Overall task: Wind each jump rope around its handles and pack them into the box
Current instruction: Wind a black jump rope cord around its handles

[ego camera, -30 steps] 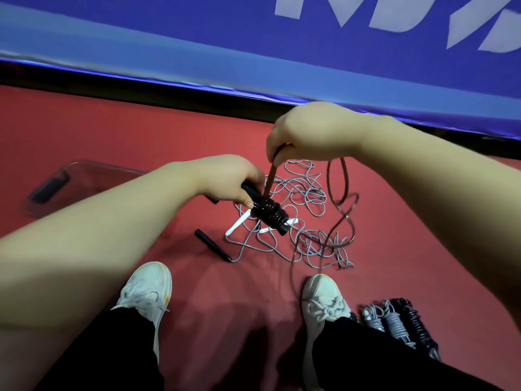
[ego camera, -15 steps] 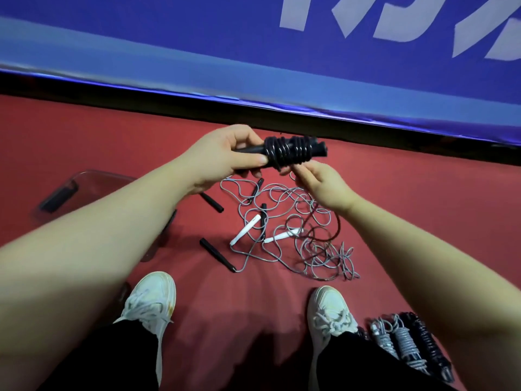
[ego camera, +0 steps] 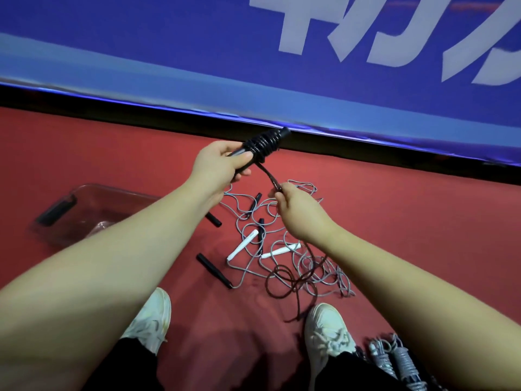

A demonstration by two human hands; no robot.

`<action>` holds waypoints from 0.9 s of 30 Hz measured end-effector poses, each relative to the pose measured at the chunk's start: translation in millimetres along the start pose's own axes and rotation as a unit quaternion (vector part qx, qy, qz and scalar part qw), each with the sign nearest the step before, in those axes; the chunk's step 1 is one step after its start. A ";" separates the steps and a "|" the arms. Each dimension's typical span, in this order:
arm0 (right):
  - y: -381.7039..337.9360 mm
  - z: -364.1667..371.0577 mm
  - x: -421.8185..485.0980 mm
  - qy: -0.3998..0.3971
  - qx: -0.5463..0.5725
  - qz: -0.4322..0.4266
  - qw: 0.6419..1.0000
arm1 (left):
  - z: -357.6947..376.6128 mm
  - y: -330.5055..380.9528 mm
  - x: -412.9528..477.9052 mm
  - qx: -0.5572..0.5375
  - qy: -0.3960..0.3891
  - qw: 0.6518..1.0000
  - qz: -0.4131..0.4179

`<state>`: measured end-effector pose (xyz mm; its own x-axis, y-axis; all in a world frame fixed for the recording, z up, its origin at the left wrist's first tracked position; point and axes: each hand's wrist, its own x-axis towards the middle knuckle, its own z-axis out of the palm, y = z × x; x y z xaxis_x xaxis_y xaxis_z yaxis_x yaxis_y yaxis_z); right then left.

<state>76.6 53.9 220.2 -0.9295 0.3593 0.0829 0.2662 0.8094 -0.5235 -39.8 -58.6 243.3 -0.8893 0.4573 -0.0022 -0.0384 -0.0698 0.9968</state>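
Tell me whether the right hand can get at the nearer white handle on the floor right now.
Probably yes: the white handle lies uncovered on the red floor just below the right hand. But that hand pinches the dark rope, so it must let go first.

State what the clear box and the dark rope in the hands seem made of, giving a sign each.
Clear rectangular box: likely glossy hard plastic; the red floor shows through. Dark brown rope: probably smooth plastic-coated cord; it glints and holds springy loops.
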 end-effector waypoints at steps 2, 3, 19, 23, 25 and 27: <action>-6.9 -0.7 -3.0 0.006 0.004 0.000 1.000 | -1.9 -4.9 2.0 0.045 0.009 0.999 0.027; -9.9 -2.2 -3.6 0.001 0.002 0.000 1.000 | -2.1 -7.0 2.0 0.068 0.008 0.997 0.044; 4.8 -3.6 5.2 -0.036 0.313 0.124 0.941 | 10.6 0.5 1.2 0.078 0.005 0.991 0.107; -6.2 4.3 9.7 -0.019 0.299 0.144 0.943 | 7.2 -7.1 7.0 0.149 0.047 0.974 0.163; -9.3 3.4 8.7 0.011 0.181 0.102 0.978 | 2.8 -9.2 11.5 0.179 0.074 0.965 0.176; -5.3 5.1 0.6 0.011 0.003 0.036 0.999 | -3.7 -9.0 18.2 0.162 0.106 0.967 0.167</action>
<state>73.3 47.4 218.7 -0.9019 0.4273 0.0633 0.3310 0.7778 -0.5342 -57.4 -52.9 234.0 -0.9021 0.2625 0.3425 0.3817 0.1153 0.9171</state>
